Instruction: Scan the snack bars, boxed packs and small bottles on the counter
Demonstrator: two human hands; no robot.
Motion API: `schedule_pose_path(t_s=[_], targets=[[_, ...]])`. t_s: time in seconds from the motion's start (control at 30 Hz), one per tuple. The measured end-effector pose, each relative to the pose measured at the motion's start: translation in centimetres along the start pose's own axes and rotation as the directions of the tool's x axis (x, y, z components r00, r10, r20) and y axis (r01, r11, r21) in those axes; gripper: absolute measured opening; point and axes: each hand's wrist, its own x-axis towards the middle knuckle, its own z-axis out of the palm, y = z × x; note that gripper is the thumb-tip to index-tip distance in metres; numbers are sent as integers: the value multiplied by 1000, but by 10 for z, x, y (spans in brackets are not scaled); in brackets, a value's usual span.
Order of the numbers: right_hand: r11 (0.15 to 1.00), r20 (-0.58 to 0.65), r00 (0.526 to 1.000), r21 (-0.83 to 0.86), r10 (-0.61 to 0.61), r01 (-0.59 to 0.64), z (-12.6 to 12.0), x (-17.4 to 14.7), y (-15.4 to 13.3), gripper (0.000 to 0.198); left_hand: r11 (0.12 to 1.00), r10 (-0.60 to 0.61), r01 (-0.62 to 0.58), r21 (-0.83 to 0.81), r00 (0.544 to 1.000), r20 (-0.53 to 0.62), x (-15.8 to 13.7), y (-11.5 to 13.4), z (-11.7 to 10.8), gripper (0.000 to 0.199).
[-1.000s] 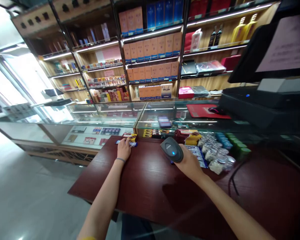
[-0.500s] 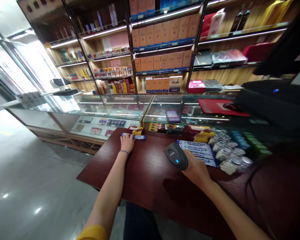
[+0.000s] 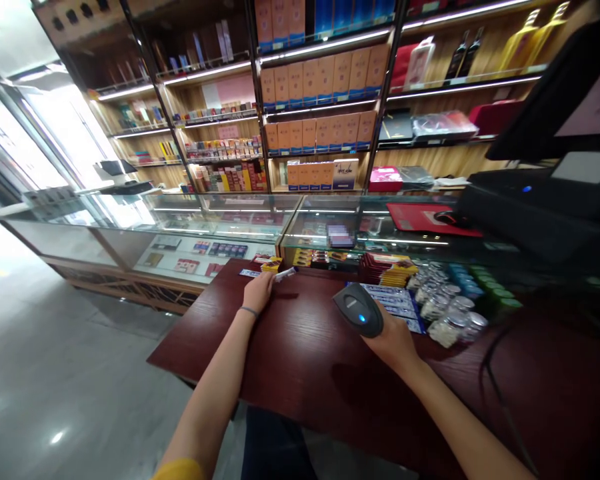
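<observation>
My left hand (image 3: 259, 291) grips one end of a slim blue-and-white packet (image 3: 286, 274), which is raised a little at its free end above the dark red-brown table (image 3: 300, 353). Another blue-and-white packet (image 3: 249, 273) lies flat just left of the fingers, beside a small stack of yellow-and-red packs (image 3: 271, 263). In my right hand (image 3: 393, 339) is a dark barcode scanner (image 3: 359, 312) with a lit blue light, held above the table. Under and beyond it, a row of blue-and-white packets (image 3: 397, 303) lies on the tabletop.
Several jars (image 3: 447, 317) with metallic lids stand at the right, near red-and-yellow packs (image 3: 385, 269). Beyond the table runs a glass display counter (image 3: 220, 213). A black monitor and till unit (image 3: 540, 207) fill the right side, with a cable (image 3: 495, 380) below.
My left hand has lifted one slim packet off the table and tilted it. The scanner has stayed in my right hand, shifted slightly. The view has moved slightly.
</observation>
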Motion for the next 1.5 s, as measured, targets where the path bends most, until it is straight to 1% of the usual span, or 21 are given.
schedule_pose_path(t_s=[0.07,0.1,0.13,0.2,0.23,0.27,0.3,0.37,0.47,0.57,0.67,0.8,0.9,0.97,1.03,1.1,1.17,1.23,1.3,1.4,1.5], targets=[[998,-15,999,35,45,-44,-2,1,-2,41,961,-111,96,-259,993,-43,0,13,1,27],[996,-17,997,55,69,-68,-4,1,-4,42,891,-188,161,-425,982,-22,0,19,2,28],[993,-9,996,74,88,-87,-5,2,-6,43,774,-256,229,-590,966,39,-1,26,4,29],[988,30,992,93,123,-126,-8,3,-11,41,458,-305,353,-816,924,229,-2,39,7,31],[986,58,989,90,138,-143,-10,4,-13,41,312,-282,402,-861,904,320,-3,45,9,31],[984,89,985,85,148,-155,-11,5,-14,41,201,-244,440,-875,888,390,-4,50,11,31],[984,121,981,79,151,-161,-12,5,-15,41,128,-207,470,-873,874,440,-6,55,12,31],[986,181,974,66,136,-150,-13,6,-16,41,63,-145,519,-852,850,507,-10,62,15,30],[995,260,962,45,79,-93,-13,6,-14,38,82,-103,548,-832,835,540,-14,67,16,30],[997,305,951,28,57,-69,-12,6,-11,37,117,-113,554,-824,832,543,-15,69,14,29],[994,301,950,44,80,-98,-10,5,-10,38,85,-109,559,-825,828,550,-15,69,13,29],[987,270,954,48,132,-150,-10,5,-11,38,54,-71,516,-855,856,512,-14,66,16,33],[979,213,959,42,189,-202,-15,10,-8,40,63,-55,460,-886,888,457,-12,64,20,45],[969,155,961,54,230,-240,-24,16,-3,42,145,-56,390,-909,921,386,-8,65,22,50],[959,88,962,96,259,-267,-37,21,7,44,331,-26,277,-902,958,285,-3,71,22,49],[946,12,958,155,287,-285,-51,26,19,48,533,46,129,-836,983,180,2,83,21,43],[930,-62,947,215,316,-297,-65,29,33,52,665,136,-12,-747,985,106,5,100,20,37],[920,-125,932,251,339,-301,-77,29,45,54,729,228,-122,-674,971,71,5,122,22,30],[911,-170,915,266,365,-314,-86,29,54,55,761,332,-220,-610,940,75,2,146,27,26],[897,-198,897,293,395,-330,-99,27,62,56,781,475,-368,-504,875,97,-8,179,44,23],[894,-232,885,306,403,-327,-111,26,65,52,777,570,-484,-403,812,124,-20,205,64,22]])
